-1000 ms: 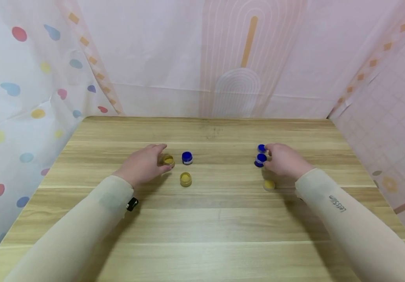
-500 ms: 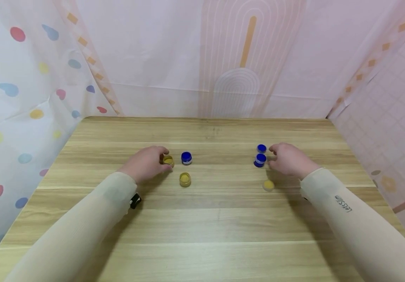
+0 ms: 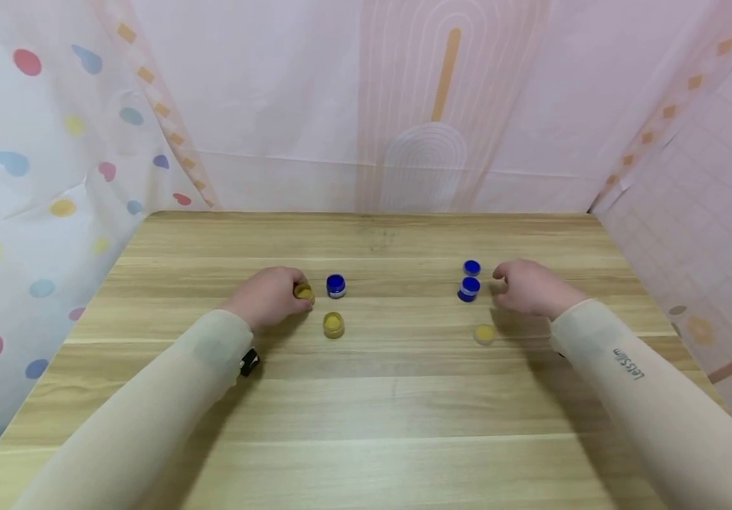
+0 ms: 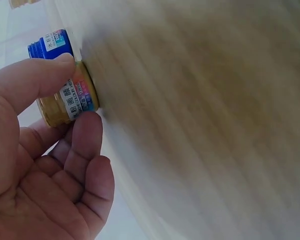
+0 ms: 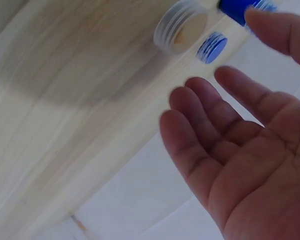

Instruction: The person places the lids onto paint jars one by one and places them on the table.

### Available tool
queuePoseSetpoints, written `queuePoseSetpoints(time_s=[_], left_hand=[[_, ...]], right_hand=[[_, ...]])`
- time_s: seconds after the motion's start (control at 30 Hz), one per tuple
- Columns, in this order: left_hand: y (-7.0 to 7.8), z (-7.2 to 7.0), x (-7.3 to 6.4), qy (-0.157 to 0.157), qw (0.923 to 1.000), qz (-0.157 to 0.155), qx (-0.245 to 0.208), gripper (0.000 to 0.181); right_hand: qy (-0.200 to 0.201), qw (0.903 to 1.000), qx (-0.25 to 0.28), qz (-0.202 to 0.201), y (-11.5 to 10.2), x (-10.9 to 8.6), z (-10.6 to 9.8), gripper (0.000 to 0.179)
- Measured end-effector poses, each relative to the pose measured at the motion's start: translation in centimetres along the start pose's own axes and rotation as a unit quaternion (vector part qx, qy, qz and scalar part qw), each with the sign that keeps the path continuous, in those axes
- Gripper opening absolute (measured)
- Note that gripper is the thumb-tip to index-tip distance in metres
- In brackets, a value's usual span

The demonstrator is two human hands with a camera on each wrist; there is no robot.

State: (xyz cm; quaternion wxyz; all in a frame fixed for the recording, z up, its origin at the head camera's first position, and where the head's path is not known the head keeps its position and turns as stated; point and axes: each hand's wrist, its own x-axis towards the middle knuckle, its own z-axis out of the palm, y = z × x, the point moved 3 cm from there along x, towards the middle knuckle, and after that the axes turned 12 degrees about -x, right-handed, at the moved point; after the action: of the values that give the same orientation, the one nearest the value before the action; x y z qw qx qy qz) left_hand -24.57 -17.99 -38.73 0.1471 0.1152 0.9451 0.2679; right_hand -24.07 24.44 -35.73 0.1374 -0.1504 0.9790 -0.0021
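Observation:
My left hand pinches a small yellow paint jar between thumb and fingers; its label shows in the left wrist view. Right beside it is a blue paint jar, also labelled. A second yellow paint jar stands nearer me, its yellow contents visible from above. My right hand holds nothing, its fingers loosely bent and apart from the things near it. Left of that hand sit another blue jar, a round blue lid behind it, and a clear-rimmed lid with yellow inside nearer me.
A wood-grain table carries all the jars and lids. Behind it hangs a pale printed cloth. Cloths with coloured spots and a grid pattern close off the left and right sides.
My right hand has drawn away to the right from the blue jar and lid. The fingers of my left hand have closed in around the yellow jar.

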Motion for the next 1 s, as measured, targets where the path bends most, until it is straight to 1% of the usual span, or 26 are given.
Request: queuePoseSetpoints(time_s=[0.13,0.27,0.5,0.73,1.0], left_hand=[[0.1,0.1,0.3,-0.005,1.0,0.001,-0.002,0.024],[0.1,0.1,0.4,-0.008,1.0,0.0,-0.001,0.023],[0.5,0.1,0.6,-0.012,0.9999,0.003,0.0,0.021],[0.3,0.1,0.5,-0.013,0.9999,-0.001,-0.007,0.02],[0.2,-0.1,0.4,-0.015,0.9999,-0.005,-0.006,0.021]], right_hand=[[-0.032,0.9995,-0.006,0.003,0.3,-0.2,0.2,0.053],[-0.054,0.9985,-0.004,0.012,0.6,-0.2,0.6,0.046],[-0.046,0.9982,-0.036,0.01,0.6,0.0,1.0,0.035],[-0.051,0.997,-0.058,0.005,-0.1,0.6,1.1,0.02],[-0.054,0.9971,-0.053,0.011,0.0,0.9,1.2,0.025]])
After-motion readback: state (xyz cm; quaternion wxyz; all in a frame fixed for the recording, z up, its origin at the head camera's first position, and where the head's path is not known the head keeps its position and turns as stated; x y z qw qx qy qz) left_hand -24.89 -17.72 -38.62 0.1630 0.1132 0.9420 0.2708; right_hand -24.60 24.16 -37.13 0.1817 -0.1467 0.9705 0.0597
